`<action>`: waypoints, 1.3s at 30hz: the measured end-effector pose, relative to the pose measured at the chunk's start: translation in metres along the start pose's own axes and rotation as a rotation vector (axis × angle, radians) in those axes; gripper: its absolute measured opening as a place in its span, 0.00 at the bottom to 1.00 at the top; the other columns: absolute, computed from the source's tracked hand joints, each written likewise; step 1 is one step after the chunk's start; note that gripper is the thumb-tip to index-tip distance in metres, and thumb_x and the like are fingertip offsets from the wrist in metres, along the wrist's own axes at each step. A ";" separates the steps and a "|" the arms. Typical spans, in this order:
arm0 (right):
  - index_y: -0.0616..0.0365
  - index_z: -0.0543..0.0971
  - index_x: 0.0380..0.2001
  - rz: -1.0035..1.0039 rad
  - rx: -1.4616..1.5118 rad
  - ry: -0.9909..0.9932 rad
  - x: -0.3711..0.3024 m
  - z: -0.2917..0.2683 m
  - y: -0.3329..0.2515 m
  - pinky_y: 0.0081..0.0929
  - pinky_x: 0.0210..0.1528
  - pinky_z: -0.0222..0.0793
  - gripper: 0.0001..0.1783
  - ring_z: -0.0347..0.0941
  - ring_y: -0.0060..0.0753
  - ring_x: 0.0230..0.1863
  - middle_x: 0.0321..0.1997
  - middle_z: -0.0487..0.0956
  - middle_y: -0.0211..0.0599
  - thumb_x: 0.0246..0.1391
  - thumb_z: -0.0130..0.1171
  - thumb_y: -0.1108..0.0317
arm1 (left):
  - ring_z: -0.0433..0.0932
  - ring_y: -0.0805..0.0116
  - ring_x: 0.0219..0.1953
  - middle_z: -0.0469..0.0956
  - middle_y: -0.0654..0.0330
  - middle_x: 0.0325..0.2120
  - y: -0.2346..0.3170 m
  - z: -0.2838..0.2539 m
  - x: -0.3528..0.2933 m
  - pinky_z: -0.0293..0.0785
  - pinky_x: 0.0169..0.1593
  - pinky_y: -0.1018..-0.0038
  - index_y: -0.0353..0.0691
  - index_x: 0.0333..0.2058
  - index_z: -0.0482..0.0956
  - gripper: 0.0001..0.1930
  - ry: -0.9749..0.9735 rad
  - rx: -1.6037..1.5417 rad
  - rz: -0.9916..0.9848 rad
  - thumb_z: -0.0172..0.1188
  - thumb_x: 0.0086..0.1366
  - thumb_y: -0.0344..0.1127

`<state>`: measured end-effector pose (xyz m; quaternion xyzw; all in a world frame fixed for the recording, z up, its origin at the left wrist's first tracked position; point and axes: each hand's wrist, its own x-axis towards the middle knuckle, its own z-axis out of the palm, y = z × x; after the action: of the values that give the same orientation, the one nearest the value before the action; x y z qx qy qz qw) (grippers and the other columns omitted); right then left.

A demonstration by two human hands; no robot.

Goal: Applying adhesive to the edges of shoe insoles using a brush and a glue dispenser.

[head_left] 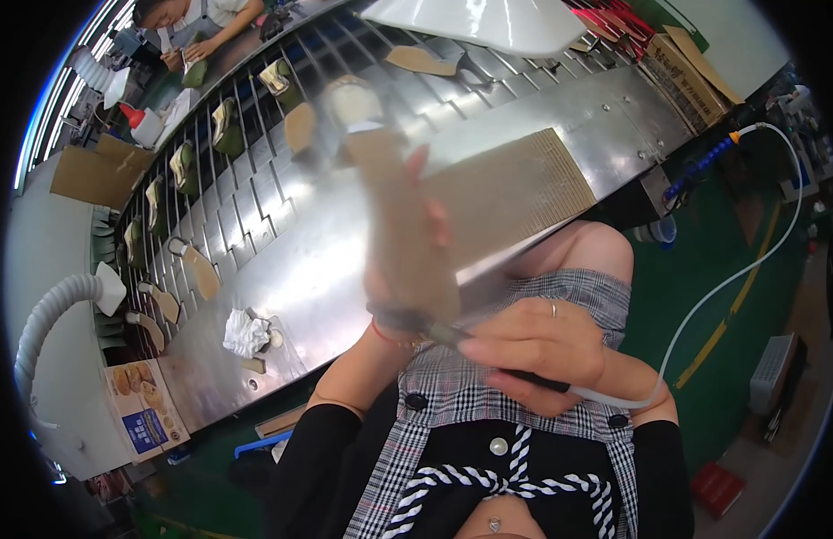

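My left hand (437, 223) is closed around a long tan shoe sole (403, 238), smeared by motion and tilted up over the steel table, with a pale end pointing away from me. Between the fingers of my right hand (542, 346) is a slim dark-handled tool (544, 381); its greenish-grey front end points at the near end of the sole. A thin white hose (704, 310) runs from the tool's rear round to the right. I cannot make out whether the tool touches the sole. Beneath the sole lies a flat corrugated cardboard sheet (515, 189).
Several green-and-cream shoe uppers (226, 126) and tan soles (201, 274) line the slatted rack (268, 193). Crumpled white tissue (246, 332) sits at the table's left. A white lamp shade (488, 22) overhangs the back, a cardboard box (686, 81) the right end. Another person (196, 31) works opposite.
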<state>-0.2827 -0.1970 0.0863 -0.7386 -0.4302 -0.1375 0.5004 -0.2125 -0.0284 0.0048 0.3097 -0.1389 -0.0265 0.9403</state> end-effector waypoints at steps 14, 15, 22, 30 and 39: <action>0.66 0.81 0.46 0.055 -0.135 -0.004 -0.004 0.012 0.011 0.29 0.33 0.77 0.22 0.80 0.41 0.33 0.38 0.83 0.45 0.43 0.68 0.77 | 0.76 0.62 0.42 0.60 0.51 0.67 0.015 -0.005 0.011 0.75 0.43 0.69 0.46 0.68 0.59 0.26 0.018 -0.413 0.017 0.40 0.76 0.49; 0.66 0.81 0.46 0.028 -0.046 -0.045 -0.001 0.010 0.004 0.29 0.33 0.77 0.21 0.80 0.41 0.33 0.37 0.82 0.45 0.43 0.68 0.77 | 0.76 0.61 0.42 0.64 0.49 0.65 0.015 -0.011 0.010 0.76 0.43 0.69 0.46 0.66 0.61 0.26 0.035 -0.416 0.019 0.39 0.76 0.52; 0.67 0.82 0.44 0.055 -0.169 0.048 0.001 0.011 0.014 0.29 0.32 0.77 0.20 0.79 0.41 0.30 0.35 0.82 0.45 0.43 0.68 0.78 | 0.77 0.52 0.42 0.72 0.43 0.55 0.013 -0.031 0.012 0.77 0.43 0.68 0.45 0.61 0.70 0.29 0.081 -0.535 -0.140 0.41 0.74 0.58; 0.64 0.82 0.44 0.079 -0.170 0.027 0.002 0.009 0.016 0.30 0.34 0.76 0.20 0.80 0.40 0.33 0.35 0.82 0.42 0.43 0.66 0.78 | 0.75 0.54 0.43 0.68 0.41 0.58 0.018 -0.029 0.015 0.73 0.48 0.65 0.39 0.62 0.68 0.30 0.256 -0.496 -0.167 0.40 0.74 0.56; 0.61 0.84 0.42 0.073 -0.084 -0.112 0.004 -0.001 0.010 0.30 0.33 0.75 0.18 0.79 0.41 0.33 0.36 0.81 0.42 0.43 0.66 0.78 | 0.76 0.52 0.53 0.65 0.43 0.63 0.027 -0.022 0.014 0.77 0.54 0.57 0.42 0.68 0.58 0.32 0.210 -0.642 -0.303 0.37 0.75 0.58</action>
<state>-0.2723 -0.1968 0.0828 -0.7807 -0.4240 -0.0956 0.4490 -0.1943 0.0045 0.0069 0.0169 0.0212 -0.1759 0.9840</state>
